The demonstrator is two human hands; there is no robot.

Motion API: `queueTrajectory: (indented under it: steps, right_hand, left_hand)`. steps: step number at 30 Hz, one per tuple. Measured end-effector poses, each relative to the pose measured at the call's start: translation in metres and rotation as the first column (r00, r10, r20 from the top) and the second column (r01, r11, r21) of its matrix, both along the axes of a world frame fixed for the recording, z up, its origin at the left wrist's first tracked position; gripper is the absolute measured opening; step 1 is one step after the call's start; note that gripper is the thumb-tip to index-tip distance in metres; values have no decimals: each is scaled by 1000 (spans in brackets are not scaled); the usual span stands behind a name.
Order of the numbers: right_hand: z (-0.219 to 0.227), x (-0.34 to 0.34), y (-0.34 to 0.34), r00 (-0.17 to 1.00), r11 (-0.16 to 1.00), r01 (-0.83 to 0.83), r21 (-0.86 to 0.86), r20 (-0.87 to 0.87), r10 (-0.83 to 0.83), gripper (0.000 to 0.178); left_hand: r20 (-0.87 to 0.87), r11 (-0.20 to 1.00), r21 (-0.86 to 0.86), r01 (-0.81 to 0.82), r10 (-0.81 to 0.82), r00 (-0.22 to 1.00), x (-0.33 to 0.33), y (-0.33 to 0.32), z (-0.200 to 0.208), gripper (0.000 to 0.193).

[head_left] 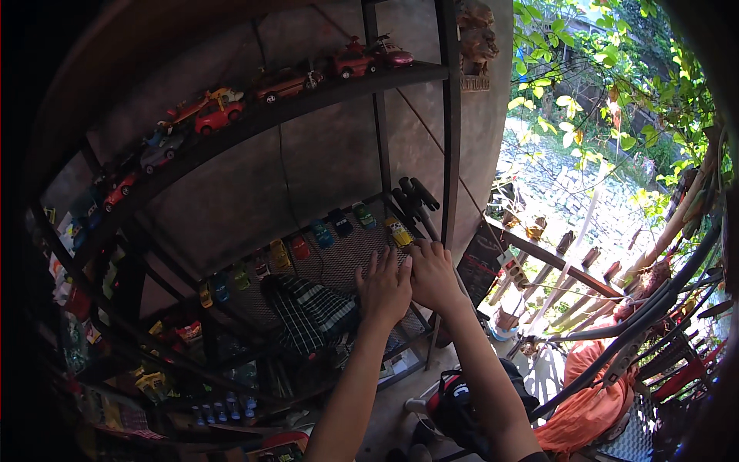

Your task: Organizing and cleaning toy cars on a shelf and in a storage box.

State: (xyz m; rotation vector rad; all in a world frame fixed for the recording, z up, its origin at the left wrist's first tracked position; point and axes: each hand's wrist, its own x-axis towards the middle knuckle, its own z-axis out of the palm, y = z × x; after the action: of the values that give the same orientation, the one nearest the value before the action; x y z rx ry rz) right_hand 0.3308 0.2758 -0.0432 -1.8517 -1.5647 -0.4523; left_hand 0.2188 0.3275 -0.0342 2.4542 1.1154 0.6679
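Note:
My left hand (385, 287) is over the mesh shelf (346, 258), its fingers stretched forward and apart, with nothing seen in them. Against it on the right is my right hand (434, 276), back upward; its fingers bend down at the far end, so their tips are hidden. Just beyond both hands stands a yellow toy car (397, 231), the nearest thing to the right hand's fingers. A row of toy cars runs leftward from it, among them a green one (363, 215), a blue one (321, 232) and a red one (300, 246). Left of my left wrist lies a dark checked cloth (312, 312).
An upper shelf (292, 104) carries several more toy cars. Black metal posts (450, 115) frame the rack. Dark tube ends (416, 196) stick up behind the yellow car. At right are a black bag (462, 400), an orange cloth (593, 393) and a wooden fence (562, 269).

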Motion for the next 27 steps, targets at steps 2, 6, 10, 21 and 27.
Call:
queueTrajectory:
  steps: [2,6,10,21,27]
  right_hand:
    - [1,0,1,1000,1000,-9,-20,7,9,31]
    - [4,-1,3,999,997,-2,-83,52,7,31]
    - [1,2,14,987,997,-70,-23,143,72,33]
    - [7,25,32,980,978,-197,-68,-25,195,45]
    - [16,21,39,987,974,-151,-166,-83,139,46]
  left_hand:
    - [-20,997,-60,48,-50,999,3,5,3,62]
    - [-53,982,-175,69,-79,995,12,14,10,64]
    - [-17,977,-202,71,-76,997,14,26,6,65]
    - [-110,994,-38,101,-105,988,27,41,-1,56]
    - [-36,995,-59,81,-83,996,31,49,-1,57]
